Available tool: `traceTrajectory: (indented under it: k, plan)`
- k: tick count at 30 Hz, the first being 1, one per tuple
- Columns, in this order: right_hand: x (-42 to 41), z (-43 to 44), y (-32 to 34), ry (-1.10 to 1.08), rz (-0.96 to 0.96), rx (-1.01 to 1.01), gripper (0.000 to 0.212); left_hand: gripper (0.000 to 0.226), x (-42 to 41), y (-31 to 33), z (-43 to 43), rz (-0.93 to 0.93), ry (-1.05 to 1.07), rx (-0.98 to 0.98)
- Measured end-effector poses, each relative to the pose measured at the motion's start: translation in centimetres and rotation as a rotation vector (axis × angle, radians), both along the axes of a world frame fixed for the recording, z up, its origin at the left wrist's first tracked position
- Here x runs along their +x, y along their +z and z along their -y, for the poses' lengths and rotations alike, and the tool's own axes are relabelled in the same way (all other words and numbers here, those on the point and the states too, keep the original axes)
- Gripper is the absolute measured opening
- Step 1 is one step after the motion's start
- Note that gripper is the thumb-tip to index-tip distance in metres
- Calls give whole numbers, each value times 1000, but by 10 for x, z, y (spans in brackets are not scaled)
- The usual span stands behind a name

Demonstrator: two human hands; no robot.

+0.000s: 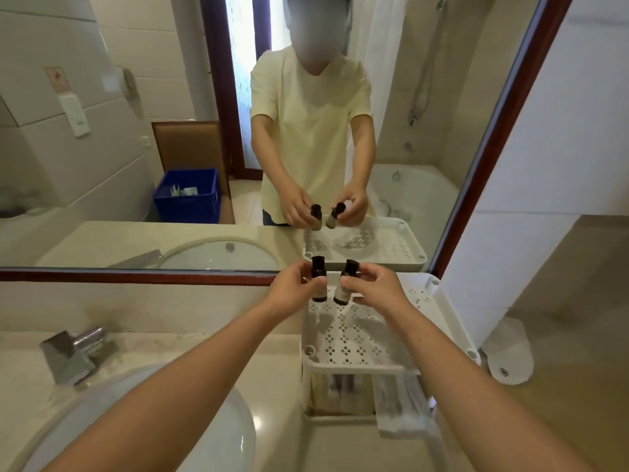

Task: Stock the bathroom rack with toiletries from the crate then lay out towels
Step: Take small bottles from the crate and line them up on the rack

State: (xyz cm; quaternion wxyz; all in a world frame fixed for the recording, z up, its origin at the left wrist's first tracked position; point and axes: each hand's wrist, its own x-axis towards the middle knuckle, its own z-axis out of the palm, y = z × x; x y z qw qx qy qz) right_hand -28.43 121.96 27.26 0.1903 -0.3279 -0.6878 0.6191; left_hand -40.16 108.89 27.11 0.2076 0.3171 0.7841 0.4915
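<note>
A white plastic rack (442, 321) with a perforated top shelf stands on the counter against the mirror. My left hand (291, 292) holds a small dark-capped toiletry bottle (319, 270) upright above the shelf's back edge. Beside it my right hand (376, 289) grips a second small bottle (344, 287), tilted to the left. Both bottles hang just above the shelf, close together and apart from it. The rack's lower shelf holds several wrapped items (401, 403), partly hidden. The blue crate (190, 199) shows only as a reflection in the mirror, behind me.
A white sink basin (218, 434) and a chrome faucet (76, 352) lie left of the rack. The red-framed mirror (136, 276) runs along the counter's back. A white holder (510, 356) sits right of the rack by the wall.
</note>
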Motion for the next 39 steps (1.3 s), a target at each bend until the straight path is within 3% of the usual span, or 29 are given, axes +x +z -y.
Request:
traceTrajectory:
  k: [3,11,18,31,39]
  plan:
    - [-21,-20,-14,-1,36,39,23,34,-15,-8,-20,-85,-24,-66]
    - [-52,-46,-39,68,77,228,27,42,-38,-30,-46,-254,-35,-194]
    - [-58,-47,-49,81,73,244,32,41,-42,-45,-51,-392,5,-190]
    - [-65,-39,-57,52,80,333,28,38,-50,-55,-45,-400,22,-145]
    - [-63,-36,-54,58,76,284,39,45,-51,-56,-43,-412,7,-147]
